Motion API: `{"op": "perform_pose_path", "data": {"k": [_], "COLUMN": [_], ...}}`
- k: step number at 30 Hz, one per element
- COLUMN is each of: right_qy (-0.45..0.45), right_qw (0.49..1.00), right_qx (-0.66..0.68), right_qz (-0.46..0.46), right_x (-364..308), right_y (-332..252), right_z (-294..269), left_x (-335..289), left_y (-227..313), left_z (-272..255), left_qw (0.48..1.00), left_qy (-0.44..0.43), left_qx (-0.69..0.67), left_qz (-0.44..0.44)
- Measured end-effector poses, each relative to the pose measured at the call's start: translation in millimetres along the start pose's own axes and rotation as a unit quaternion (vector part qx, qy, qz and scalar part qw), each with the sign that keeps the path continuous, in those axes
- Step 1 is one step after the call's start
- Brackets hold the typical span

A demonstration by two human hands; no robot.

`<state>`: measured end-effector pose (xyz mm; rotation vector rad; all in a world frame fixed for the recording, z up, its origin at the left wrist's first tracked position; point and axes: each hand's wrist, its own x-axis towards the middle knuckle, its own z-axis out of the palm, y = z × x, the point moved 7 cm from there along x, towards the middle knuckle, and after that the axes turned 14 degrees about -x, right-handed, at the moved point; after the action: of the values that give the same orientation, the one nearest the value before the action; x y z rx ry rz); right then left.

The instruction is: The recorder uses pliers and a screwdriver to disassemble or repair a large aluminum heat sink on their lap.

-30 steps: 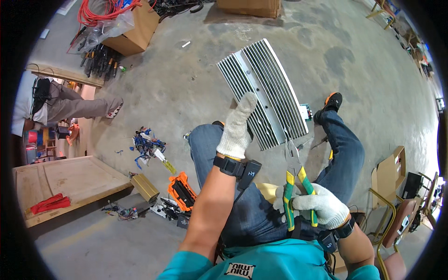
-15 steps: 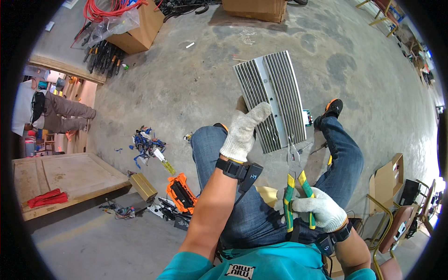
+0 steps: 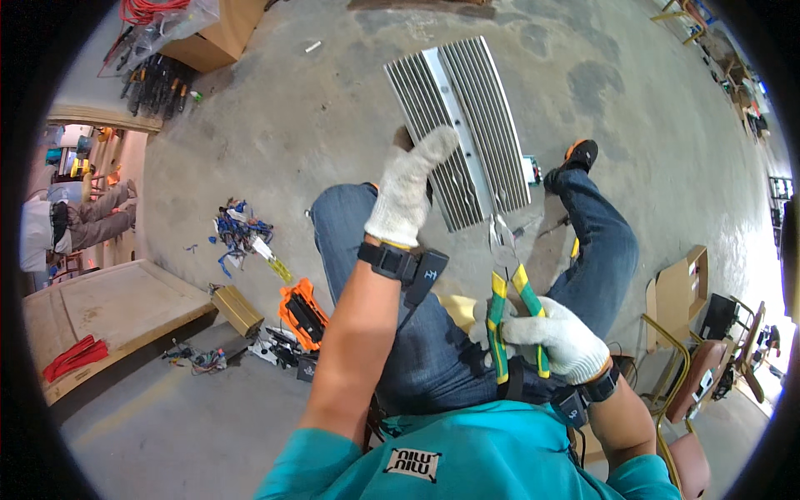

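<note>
A finned silver metal heat sink (image 3: 487, 108) is held up, tilted, between my knees. My left hand (image 3: 407, 187), in a white work glove, grips its left edge, thumb over the fins and fingers hidden underneath. Pliers (image 3: 504, 265) with green-and-yellow handles are in my gloved right hand (image 3: 562, 337), its fingers wrapped around the handles. The pliers' jaws reach the heat sink's near edge; exactly what they bite is too small to tell. A bit of green circuit board (image 3: 532, 170) shows past the heat sink's right edge.
On the floor at left lie blue connectors (image 3: 242, 227), a gold metal case (image 3: 236, 310) and an orange-framed part (image 3: 302, 314). Red cloth (image 3: 75, 357) rests on a wooden panel (image 3: 125, 304). Chairs (image 3: 696, 387) and open cardboard (image 3: 677, 292) stand at right. Another person (image 3: 79, 221) is far left.
The whole view has shifted, so everything sits higher and further left. The pliers' jaws look closer together at the heat sink's edge. Both hands keep their holds.
</note>
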<state>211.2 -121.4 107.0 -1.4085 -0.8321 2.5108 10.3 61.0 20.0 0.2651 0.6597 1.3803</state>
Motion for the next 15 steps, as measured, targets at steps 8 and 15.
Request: {"op": "perform_pose_path", "data": {"k": [8, 15], "right_qy": [-0.012, -0.005], "right_qw": [0.999, 1.000], "right_qx": [0.035, 0.017], "right_qz": [0.005, 0.008], "right_x": [5.1, 9.1], "right_y": [0.0, -11.8], "right_z": [4.6, 10.7], "left_x": [3.5, 1.8], "left_y": [-1.2, 1.7], "left_z": [-4.3, 1.5], "left_qw": [1.000, 0.997], "left_qy": [-0.001, -0.001], "left_qx": [0.006, 0.077], "left_qz": [0.021, 0.022]}}
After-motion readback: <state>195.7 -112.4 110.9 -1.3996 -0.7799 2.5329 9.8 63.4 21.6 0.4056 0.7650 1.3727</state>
